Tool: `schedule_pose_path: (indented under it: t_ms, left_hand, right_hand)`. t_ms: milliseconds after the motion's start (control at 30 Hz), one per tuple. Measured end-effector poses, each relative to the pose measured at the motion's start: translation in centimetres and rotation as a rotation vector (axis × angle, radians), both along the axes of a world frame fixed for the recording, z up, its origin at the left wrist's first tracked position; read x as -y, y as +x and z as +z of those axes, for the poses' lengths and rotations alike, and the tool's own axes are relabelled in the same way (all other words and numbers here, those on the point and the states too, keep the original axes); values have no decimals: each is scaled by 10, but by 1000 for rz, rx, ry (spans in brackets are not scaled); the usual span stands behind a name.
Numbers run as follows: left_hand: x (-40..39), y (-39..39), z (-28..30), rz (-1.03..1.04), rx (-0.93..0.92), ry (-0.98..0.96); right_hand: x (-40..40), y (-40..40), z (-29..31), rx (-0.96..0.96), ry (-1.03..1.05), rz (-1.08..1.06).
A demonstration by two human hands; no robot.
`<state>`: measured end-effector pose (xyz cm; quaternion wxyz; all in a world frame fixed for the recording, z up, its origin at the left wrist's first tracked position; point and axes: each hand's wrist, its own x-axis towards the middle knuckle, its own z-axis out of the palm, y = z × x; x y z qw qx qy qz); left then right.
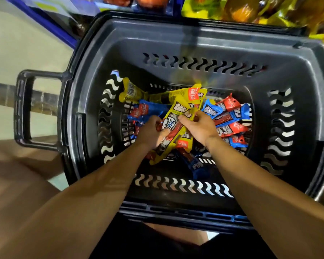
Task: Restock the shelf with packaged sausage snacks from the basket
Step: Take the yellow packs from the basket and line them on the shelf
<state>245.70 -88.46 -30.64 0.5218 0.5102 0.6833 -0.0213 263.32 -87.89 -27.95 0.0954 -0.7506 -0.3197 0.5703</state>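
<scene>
A dark grey plastic basket (198, 43) fills the view, with several sausage snack packs in yellow, blue and red wrappers on its bottom. Both my hands are down inside it. My left hand (151, 131) grips a bunch of yellow packs (173, 120) from the left, its thumb lying over the lower wrappers. My right hand (196, 126) pinches the same yellow bunch from the right, near its middle. Blue and red packs (230, 118) lie loose to the right of my hands. One more yellow pack (131, 92) lies at the basket's back left.
The shelf edge (45, 21) in blue runs along the top left. Bagged snacks in yellow and orange wrappers (251, 10) sit on the shelf beyond the basket. The basket's handle (24, 107) sticks out to the left over a pale floor.
</scene>
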Motion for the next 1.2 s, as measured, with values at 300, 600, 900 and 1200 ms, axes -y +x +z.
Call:
schedule_pose_path:
  t_ms: [300, 600, 900, 1200]
  left_hand:
    - [-14, -10, 46, 367, 80, 166]
    - [10, -18, 94, 714, 444, 117]
    - [32, -14, 155, 514, 548, 296]
    - [30, -16, 197, 116, 329, 472]
  right_hand:
    - [17, 49, 39, -205, 92, -382]
    - [55, 74, 96, -443, 128, -618]
    - [89, 70, 123, -411, 242, -812]
    - [104, 67, 134, -396, 300, -796]
